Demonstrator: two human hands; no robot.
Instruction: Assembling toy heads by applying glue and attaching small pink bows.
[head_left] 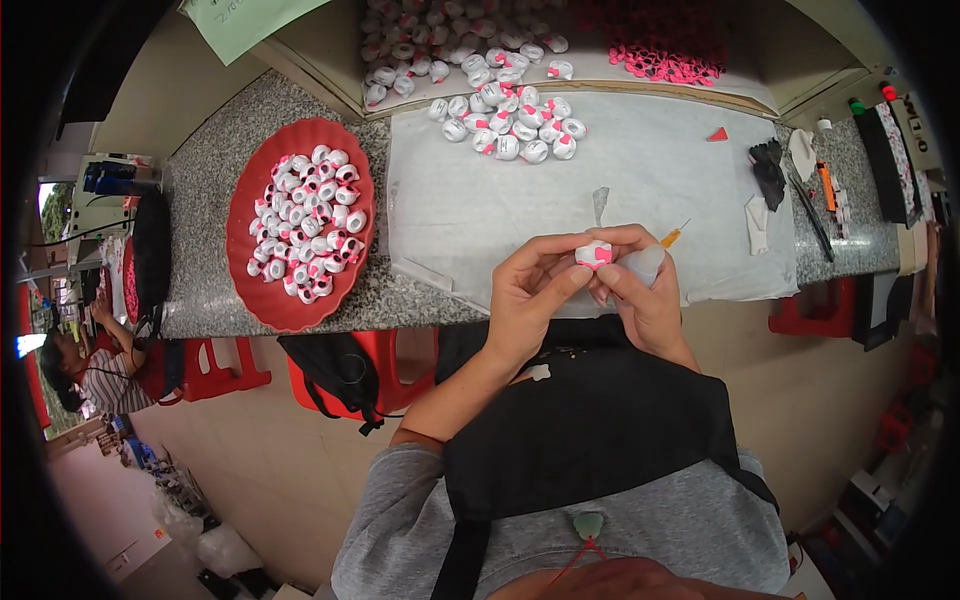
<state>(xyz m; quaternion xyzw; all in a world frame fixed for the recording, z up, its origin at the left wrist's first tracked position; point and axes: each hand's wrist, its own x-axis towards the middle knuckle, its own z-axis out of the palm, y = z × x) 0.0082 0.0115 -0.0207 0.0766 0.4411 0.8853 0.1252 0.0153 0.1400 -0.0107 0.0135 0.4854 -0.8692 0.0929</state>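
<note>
Over the near edge of the white paper sheet, my two hands meet. Fingers and thumb of my left hand close on a small white figure piece with a pink bow. My right hand is curled round a translucent squeeze bottle with an orange needle tip pointing away to the right; its thumb also touches the white piece. Farther back on the sheet lies a pile of similar white pieces. A red scalloped tray on the left holds many more, dark openings showing on several.
A shelf box at the back holds more white pieces and pink parts. To the right lie a black crumpled item, a black pen-like tool and an orange cutter. Red stools stand below the granite counter; another person sits far left.
</note>
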